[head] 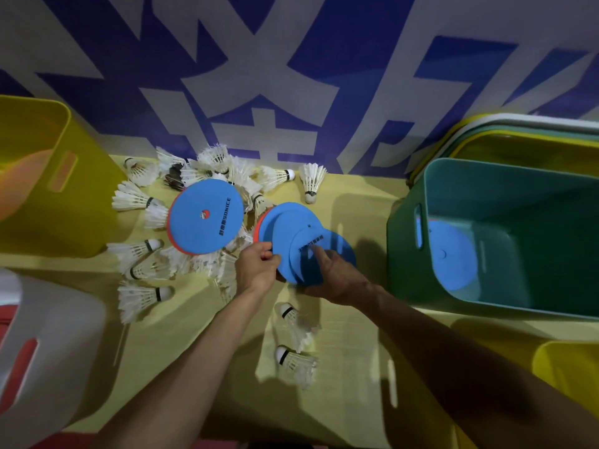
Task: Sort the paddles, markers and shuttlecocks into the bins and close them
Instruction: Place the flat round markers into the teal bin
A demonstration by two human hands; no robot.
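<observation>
Several blue round markers with orange undersides lie fanned in a stack (291, 231) at the middle of the yellow table. My left hand (257, 267) pinches the stack's near-left edge. My right hand (334, 277) grips the top markers from the right, thumb lying on the blue face. Another blue marker (205, 218) rests on a heap of white shuttlecocks (142, 199) to the left. More shuttlecocks (296, 364) lie near my forearms. A teal bin (505, 196) at the right holds one blue marker (453, 257).
A yellow bin (39, 131) stands at the far left and a white bin (48, 335) at the near left. Stacked lids or bins (518, 124) lean behind the teal bin. Another yellow bin (567, 361) sits at the near right. A blue-and-white banner backs the table.
</observation>
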